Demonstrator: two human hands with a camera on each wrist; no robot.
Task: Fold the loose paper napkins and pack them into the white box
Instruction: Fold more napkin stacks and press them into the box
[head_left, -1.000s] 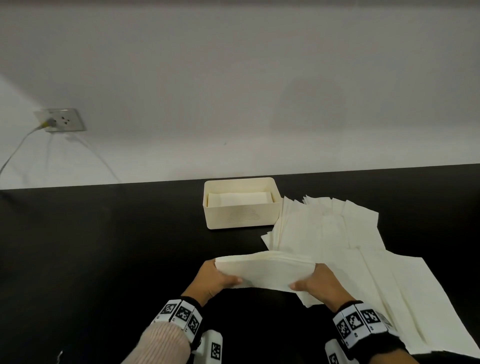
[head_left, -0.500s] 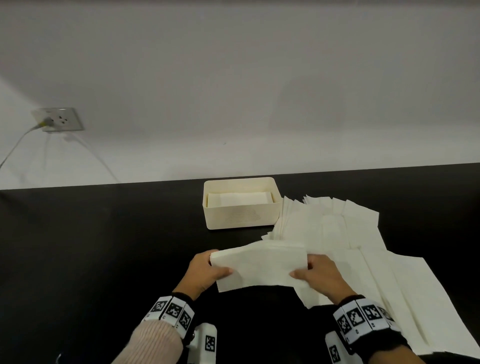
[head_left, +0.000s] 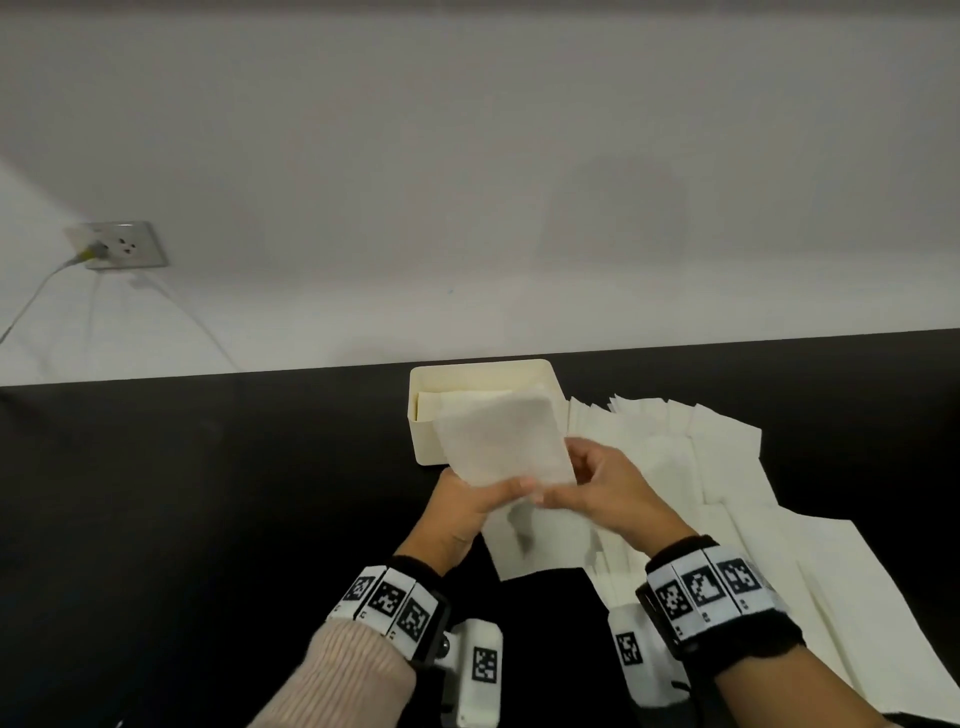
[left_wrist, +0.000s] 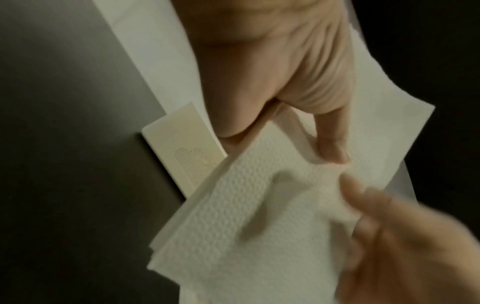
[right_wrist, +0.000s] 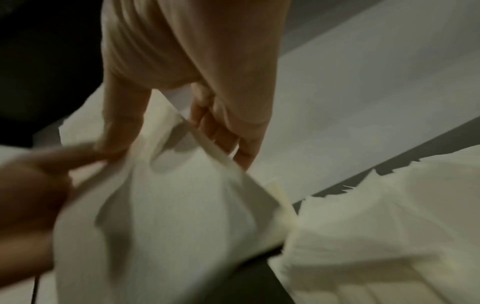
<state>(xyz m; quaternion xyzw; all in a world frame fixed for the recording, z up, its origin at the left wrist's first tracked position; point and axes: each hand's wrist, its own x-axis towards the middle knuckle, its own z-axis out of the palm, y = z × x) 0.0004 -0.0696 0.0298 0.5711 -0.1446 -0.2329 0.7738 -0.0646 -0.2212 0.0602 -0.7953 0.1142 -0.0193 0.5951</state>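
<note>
Both hands hold one folded white napkin (head_left: 506, 447) upright above the black table, just in front of the white box (head_left: 423, 447). My left hand (head_left: 467, 512) pinches its lower edge from the left; my right hand (head_left: 587, 480) pinches the lower right corner. The left wrist view shows the embossed napkin (left_wrist: 259, 216) pinched by my thumb, with the box (left_wrist: 187, 148) behind. The napkin (right_wrist: 166, 216) hangs blurred from my fingers in the right wrist view. The box holds folded napkins (head_left: 431, 402) along its left side. Loose napkins (head_left: 727, 493) lie spread to the right.
The black table (head_left: 208, 519) runs to a white wall. A wall socket (head_left: 122, 244) with a plugged cable sits far left. The loose napkin pile (right_wrist: 389, 236) reaches the table's right front.
The hands have come together, folding the wide napkin into a narrower piece. They have lifted it and carried it forward to just in front of the box.
</note>
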